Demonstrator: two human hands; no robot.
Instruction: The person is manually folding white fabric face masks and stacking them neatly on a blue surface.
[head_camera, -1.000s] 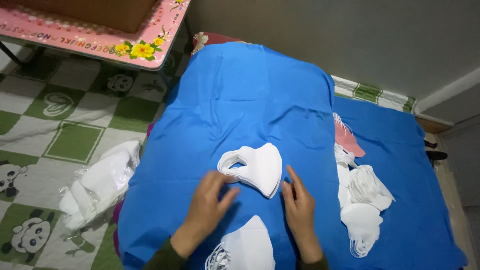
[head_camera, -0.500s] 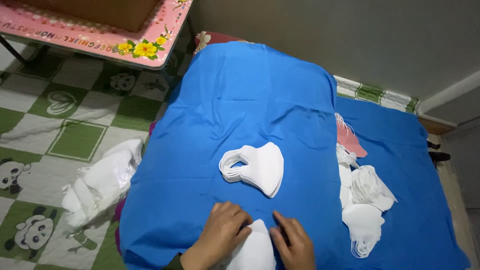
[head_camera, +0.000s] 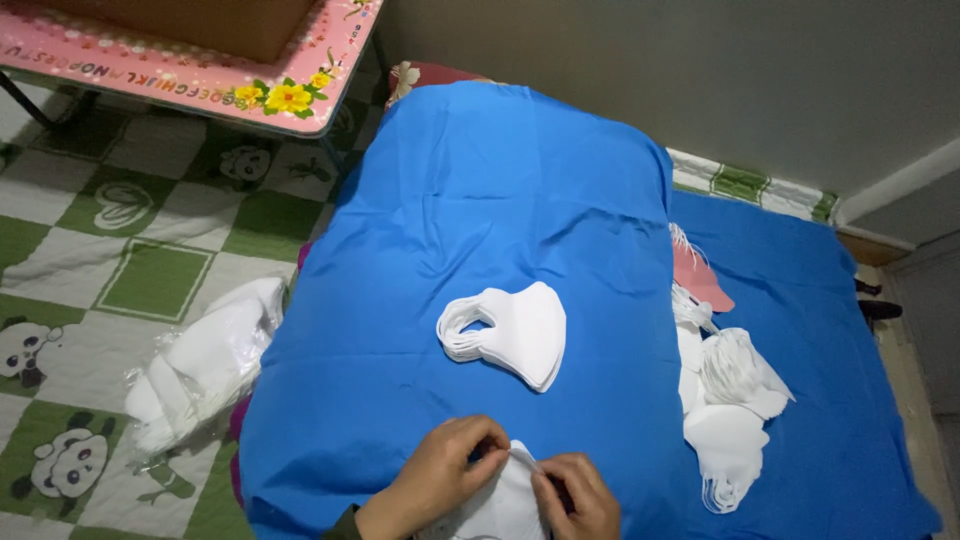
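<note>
At the bottom edge, my left hand (head_camera: 440, 480) and my right hand (head_camera: 575, 497) both pinch a white folded face mask (head_camera: 500, 505) that lies near the front of the blue cloth (head_camera: 500, 200). Fingers of each hand close on the mask's top edge. A neat stack of white folded masks (head_camera: 510, 333) rests on the cloth a little beyond my hands, ear loops to the left.
A loose heap of white masks (head_camera: 728, 400) and a pink mask (head_camera: 697, 278) lie to the right in a dip of the cloth. A clear plastic bag of white masks (head_camera: 195, 365) sits on the green checked floor mat, left. A pink low table (head_camera: 190, 70) stands far left.
My hands left the stack and drew back toward me. They now grip a single mask at the front edge. The stack stays in place.
</note>
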